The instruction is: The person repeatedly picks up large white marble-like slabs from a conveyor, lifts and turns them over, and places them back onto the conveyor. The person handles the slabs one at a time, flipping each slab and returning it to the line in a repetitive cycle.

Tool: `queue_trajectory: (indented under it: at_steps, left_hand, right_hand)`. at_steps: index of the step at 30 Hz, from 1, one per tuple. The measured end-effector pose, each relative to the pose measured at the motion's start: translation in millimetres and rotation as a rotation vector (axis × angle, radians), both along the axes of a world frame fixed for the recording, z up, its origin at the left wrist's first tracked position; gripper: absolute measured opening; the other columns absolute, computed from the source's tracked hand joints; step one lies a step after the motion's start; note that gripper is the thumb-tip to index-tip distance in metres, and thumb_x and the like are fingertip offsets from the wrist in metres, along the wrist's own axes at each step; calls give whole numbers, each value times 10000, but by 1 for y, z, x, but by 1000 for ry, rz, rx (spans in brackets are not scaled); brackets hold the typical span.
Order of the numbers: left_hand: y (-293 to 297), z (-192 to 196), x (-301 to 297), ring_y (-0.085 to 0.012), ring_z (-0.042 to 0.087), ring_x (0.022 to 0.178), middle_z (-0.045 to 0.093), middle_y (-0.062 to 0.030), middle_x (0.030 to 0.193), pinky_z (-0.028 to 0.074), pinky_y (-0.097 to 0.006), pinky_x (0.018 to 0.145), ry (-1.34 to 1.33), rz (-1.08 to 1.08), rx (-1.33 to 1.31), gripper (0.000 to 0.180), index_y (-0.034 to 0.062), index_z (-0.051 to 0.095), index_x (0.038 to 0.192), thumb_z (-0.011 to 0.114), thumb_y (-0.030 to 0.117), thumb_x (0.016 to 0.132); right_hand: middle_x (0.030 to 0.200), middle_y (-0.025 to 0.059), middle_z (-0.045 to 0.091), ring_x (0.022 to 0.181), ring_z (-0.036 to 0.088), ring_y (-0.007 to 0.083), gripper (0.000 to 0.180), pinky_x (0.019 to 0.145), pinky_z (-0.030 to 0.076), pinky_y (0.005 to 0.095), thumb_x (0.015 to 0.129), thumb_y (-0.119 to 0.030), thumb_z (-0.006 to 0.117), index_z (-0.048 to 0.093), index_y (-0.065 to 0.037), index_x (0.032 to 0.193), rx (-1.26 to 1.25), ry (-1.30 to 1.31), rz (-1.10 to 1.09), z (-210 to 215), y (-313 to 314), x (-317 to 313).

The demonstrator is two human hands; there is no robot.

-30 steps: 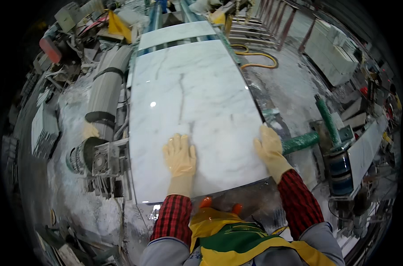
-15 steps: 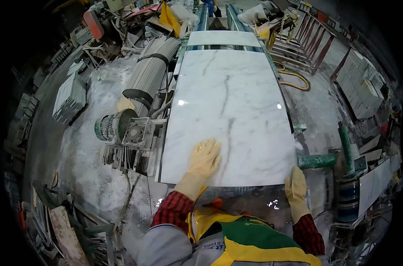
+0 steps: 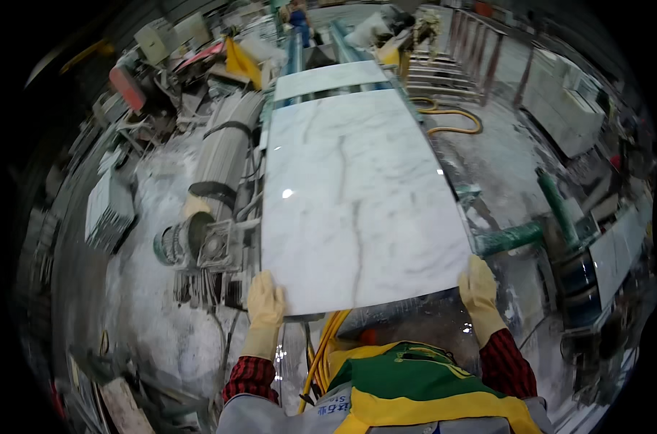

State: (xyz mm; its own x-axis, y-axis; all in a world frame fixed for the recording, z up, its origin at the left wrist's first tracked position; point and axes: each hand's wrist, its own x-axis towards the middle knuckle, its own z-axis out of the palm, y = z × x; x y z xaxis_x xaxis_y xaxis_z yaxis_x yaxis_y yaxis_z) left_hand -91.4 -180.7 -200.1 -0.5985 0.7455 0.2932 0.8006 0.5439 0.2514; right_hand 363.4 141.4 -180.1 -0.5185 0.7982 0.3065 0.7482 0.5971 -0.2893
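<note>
A large white marble slab [image 3: 365, 210] with grey veins lies in front of me on a conveyor frame. My left hand [image 3: 267, 300], in a cream rubber glove, holds the slab's near left corner, its fingers along the edge. At the near right corner my right hand [image 3: 478, 289], gloved alike, grips the edge, with the thumb side by the top face. The undersides of both hands' grips are hidden. Beyond the slab's far edge lies another white stone piece [image 3: 328, 78].
A motor with a gearbox [image 3: 213, 244] stands left of the slab, below a strapped bundle of strips [image 3: 227, 155]. Green pipes [image 3: 513, 237] are at the right. Stacked tiles [image 3: 110, 210] stand on the left floor; a yellow hose [image 3: 455, 123] lies right. A person [image 3: 297, 20] is at the far end.
My left hand has moved from the slab's top face to its near left corner. The right hand stays at the near right corner. The view has shifted and tilted.
</note>
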Motion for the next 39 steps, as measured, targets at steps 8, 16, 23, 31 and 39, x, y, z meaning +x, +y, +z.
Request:
queue_trajectory:
  at_steps: [8,16,23,31,39]
  left_hand:
    - [-19,-25,-69,-460,510,1279,578,-313,1326,361,-511,1143,-37,2,112,447,-109,559,1301,571,219,998]
    - [54,41,-10,-453,510,1346,547,-325,1410,400,-503,1156,491,-329,-91,406,-111,525,1376,510,133,1051]
    - [2,-33,-58,-487,532,1314,572,-341,1374,410,-571,1138,309,-338,-157,411,-71,543,1388,514,158,1048]
    - [-53,51,-16,-427,651,1134,681,-250,1189,495,-556,985,216,-243,-701,457,123,657,1237,456,465,1010]
    - [43,90,42,-410,383,1435,404,-267,1534,279,-583,1194,-814,-194,203,496,29,436,1492,400,292,1073]
  right_hand:
    - [968,184,678,931,639,376,163,843,513,495,849,-166,587,641,-65,964,-17,75,-37,26,-12,-39]
    - [1227,130,617,1143,570,294,473,1039,435,397,907,-264,620,569,-11,1304,91,5,-208,-7,-34,23]
    - [1221,131,618,1134,576,285,484,1024,446,385,904,-269,633,562,0,1299,55,13,-215,3,-44,28]
    - [1246,118,611,1175,557,261,474,1069,421,390,924,-285,594,557,-16,1313,46,22,-209,-9,-41,28]
    - [1298,141,600,1190,560,274,521,1093,411,391,925,-284,598,539,-1,1358,-1,7,-203,1,-47,32]
